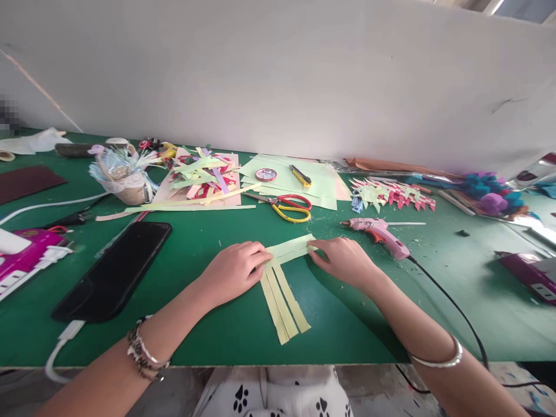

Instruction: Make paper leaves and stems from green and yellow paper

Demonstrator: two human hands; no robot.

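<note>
Pale yellow-green paper strips [283,301] lie on the green table in front of me, several of them pointing toward the near edge. Other strips of the same paper [292,249] run crosswise at their top, angled up to the right. My left hand [238,271] is closed, its fingertips pressing the strips where the two sets meet. With thumb and forefinger, my right hand [345,262] pinches the right end of the crosswise strips. Just beyond the hands are scissors [292,207] with red and yellow handles. A pink glue gun [382,233] lies beyond my right hand.
A black phone [117,272] on a cable lies left. Behind are a pile of coloured paper strips [204,176], green sheets [278,188] with a tape roll [266,174] and yellow cutter [300,175], and a small decorated basket [125,179]. The glue gun's cord [452,301] runs off the near edge.
</note>
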